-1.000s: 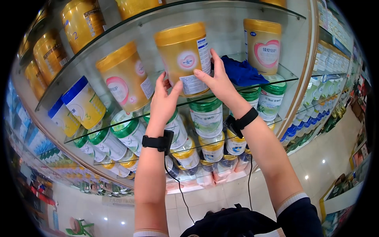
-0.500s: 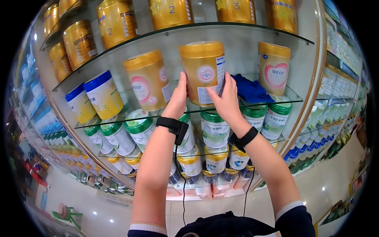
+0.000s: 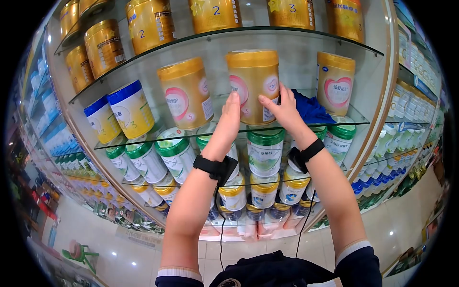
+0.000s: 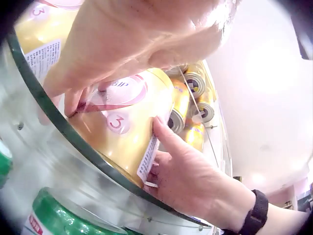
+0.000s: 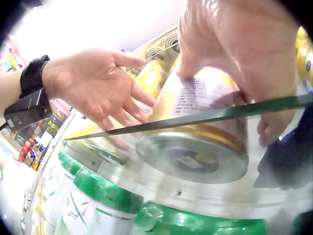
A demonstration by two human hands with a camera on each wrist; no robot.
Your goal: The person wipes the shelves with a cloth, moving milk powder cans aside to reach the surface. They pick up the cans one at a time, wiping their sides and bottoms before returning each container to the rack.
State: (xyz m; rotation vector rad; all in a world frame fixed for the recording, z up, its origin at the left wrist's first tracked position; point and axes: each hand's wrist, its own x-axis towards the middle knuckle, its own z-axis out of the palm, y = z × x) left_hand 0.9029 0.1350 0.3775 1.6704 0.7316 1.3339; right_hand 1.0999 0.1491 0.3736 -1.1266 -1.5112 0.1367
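A gold milk powder can (image 3: 251,76) with a pink heart emblem stands on the glass shelf between both hands. My left hand (image 3: 230,119) lies along its left side; the right wrist view shows that hand (image 5: 93,88) with extended, spread fingers beside the can. My right hand (image 3: 287,109) holds the can's right side, thumb on the front near the printed label (image 5: 203,100). Its fingers go round toward the back, partly hidden. Just right of this hand lies a crumpled blue cloth (image 3: 313,109). The can's base (image 5: 190,156) shows through the glass in the right wrist view.
Matching gold cans flank it, one on the left (image 3: 184,93) and one on the right (image 3: 335,83). The glass shelf edge (image 3: 191,137) runs below the hands. Green-lidded cans (image 3: 264,150) stand underneath, and larger gold cans (image 3: 215,14) line the shelf above.
The can has turned to the right between the hands: its heart emblem has come round to the front, and the white label has moved to the right edge. The head view has shifted.
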